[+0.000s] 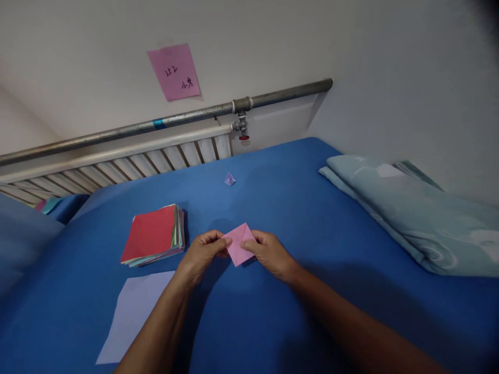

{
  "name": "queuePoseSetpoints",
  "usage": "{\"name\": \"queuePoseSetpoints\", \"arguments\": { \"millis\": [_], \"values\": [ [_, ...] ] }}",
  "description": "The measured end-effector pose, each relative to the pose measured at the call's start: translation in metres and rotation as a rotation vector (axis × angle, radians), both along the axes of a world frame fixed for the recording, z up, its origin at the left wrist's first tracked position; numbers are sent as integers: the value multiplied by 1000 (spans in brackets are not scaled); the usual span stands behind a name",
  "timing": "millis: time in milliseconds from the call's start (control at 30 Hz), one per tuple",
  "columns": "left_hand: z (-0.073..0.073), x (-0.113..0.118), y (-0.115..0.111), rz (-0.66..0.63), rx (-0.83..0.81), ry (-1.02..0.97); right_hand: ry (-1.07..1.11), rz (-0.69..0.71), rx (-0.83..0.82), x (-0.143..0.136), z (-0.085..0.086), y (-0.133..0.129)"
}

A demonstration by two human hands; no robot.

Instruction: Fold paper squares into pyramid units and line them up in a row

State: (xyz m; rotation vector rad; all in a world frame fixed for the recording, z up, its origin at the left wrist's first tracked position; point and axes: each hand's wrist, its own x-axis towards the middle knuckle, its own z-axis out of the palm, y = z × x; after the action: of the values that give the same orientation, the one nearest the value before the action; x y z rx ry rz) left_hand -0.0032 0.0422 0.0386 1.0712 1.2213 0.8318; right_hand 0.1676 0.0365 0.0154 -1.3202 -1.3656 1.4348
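Note:
Between my two hands is a small pink folded paper (239, 250), turned like a diamond, with crease lines running across its face. My left hand (206, 251) pinches its left corner, thumb on top and fingers behind. On the right side my right hand (272, 253) grips it too, the thumb lying flat on the paper near its middle. Fingertips under the paper are hidden. Farther off, a small purple folded paper piece (230, 179) lies on the blue sheet (249, 322).
Left of my hands sit a stack of coloured paper (150, 234), red on top, and a pale lilac sheet (134, 311). A folded light-blue blanket (405, 213) lies at right. Beyond are a white radiator (163, 158), a metal pipe (195, 114) and a pink wall note (175, 72).

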Motion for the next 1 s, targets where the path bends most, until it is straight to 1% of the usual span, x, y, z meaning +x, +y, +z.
{"name": "queuePoseSetpoints", "arguments": {
  "millis": [100, 167, 233, 300, 367, 467, 600, 700, 767, 867, 1000],
  "values": [
    [2, -2, 3, -68, -10, 63, -52, 13, 25, 0, -2, 0],
    [4, -3, 6, -95, 24, 106, -105, 16, 73, 0, -3, 0],
    [4, -5, 8, -129, 90, 156, -190, 1, 162, 0, -5, 0],
    [2, -6, 8, -174, 198, 236, -305, -36, 294, 1, -8, 1],
    [-1, -7, 7, -221, 343, 354, -405, -69, 441, 2, -12, 2],
    [-8, -8, 5, -251, 610, 561, -483, -36, 667, 4, -17, 4],
    [-23, -10, 2, -215, 1002, 770, -590, 36, 967, 9, -18, 5],
    [-32, -10, 0, -152, 1195, 882, -694, 31, 1136, 11, -15, 5],
    [-36, -11, 0, -121, 1264, 919, -754, 31, 1213, 11, -14, 5],
    [-41, -12, -2, -78, 1319, 941, -813, 40, 1288, 8, -13, 2],
    [-47, -12, -10, -99, 1334, 1002, -831, 71, 1353, 4, -17, -5]
  ]
}}
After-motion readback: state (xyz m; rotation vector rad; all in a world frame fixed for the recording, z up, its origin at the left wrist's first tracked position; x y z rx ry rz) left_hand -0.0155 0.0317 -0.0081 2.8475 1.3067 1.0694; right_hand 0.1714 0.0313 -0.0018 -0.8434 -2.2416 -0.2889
